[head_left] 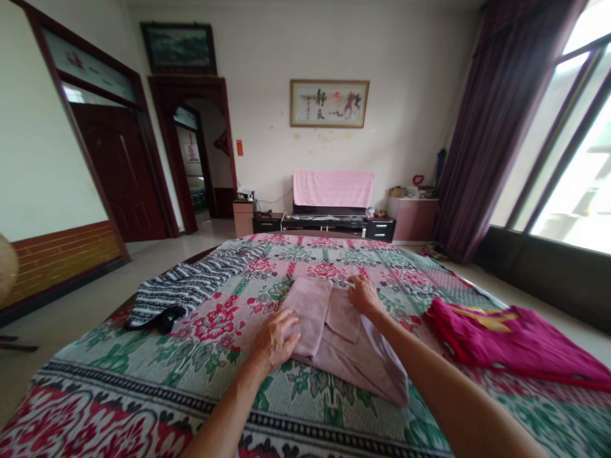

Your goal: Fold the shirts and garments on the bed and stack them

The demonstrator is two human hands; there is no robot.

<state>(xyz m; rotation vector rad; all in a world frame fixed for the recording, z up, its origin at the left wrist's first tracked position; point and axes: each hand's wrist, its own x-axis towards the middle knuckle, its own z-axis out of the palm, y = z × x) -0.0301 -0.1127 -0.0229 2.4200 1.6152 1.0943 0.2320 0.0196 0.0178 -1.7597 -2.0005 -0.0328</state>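
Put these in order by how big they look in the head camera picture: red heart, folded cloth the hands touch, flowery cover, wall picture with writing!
1. Flowery cover
2. Folded cloth
3. Wall picture with writing
4. Red heart
Far things look smaller, so real sizes may differ.

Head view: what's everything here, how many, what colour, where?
pale garment: one, dusty pink, centre
striped garment: one, black and white, left
folded clothes: count unclear, magenta and red, right
floral cover: one, multicoloured, beneath these
draped cloth: one, pink, by far wall
low cabinet: one, black, beneath it
side cabinets: two, pinkish, beside that
small items: count unclear, mixed, on cabinets
framed pictures: two, mixed, far wall
door: one, dark red, left
curtain: one, purple, right
window: one, bright, right
left hand: one, bare, on pale garment
right hand: one, bare, at its far edge
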